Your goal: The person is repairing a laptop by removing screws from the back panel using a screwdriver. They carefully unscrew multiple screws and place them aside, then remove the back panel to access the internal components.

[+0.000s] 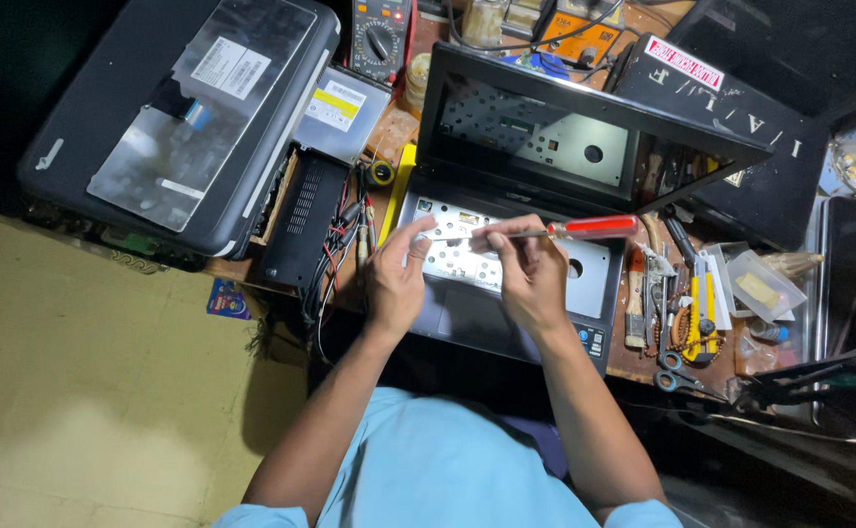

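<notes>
An open laptop with its keyboard removed sits on the workbench, showing a bare metal tray with holes. My right hand holds a red-handled screwdriver, lying almost level, its tip pointing left. My left hand hovers over the left part of the tray, and its thumb and forefinger pinch at the screwdriver's tip. Whether a screw sits between those fingers is too small to tell.
An upturned laptop base and an optical drive lie at the left, with a black box and wires beside them. A multimeter stands at the back. Scissors, cutters and small plastic trays crowd the right.
</notes>
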